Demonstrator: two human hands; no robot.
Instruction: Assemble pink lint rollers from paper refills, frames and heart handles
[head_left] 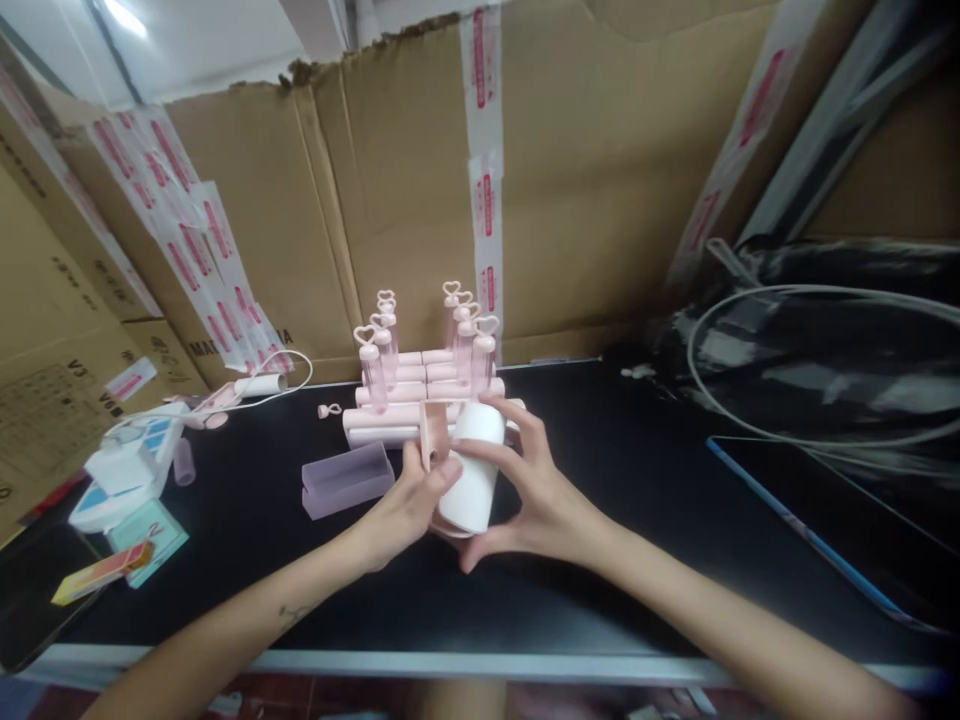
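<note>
Above the front of the black table, my left hand (405, 512) is closed on a pink plastic piece (435, 432) with a flat upright side. Against that piece leans a smooth white roll (475, 482), tilted, with a pink rim showing under its lower end. My right hand (546, 492) curves around the roll from the right, fingers over the top and thumb near the bottom. Just behind stand several pink plastic units (386, 420) in rows, with clear pink tubes (373, 378) topped by heart-shaped loops. An open purple box (346, 482) lies left of my left hand.
A white power strip (127, 470), a teal box (150, 540) and a yellow-orange box (101, 575) sit at the left. Cardboard (600, 180) walls the back. A tablet-like dark panel (825, 530) and a white cable (694, 350) lie at the right.
</note>
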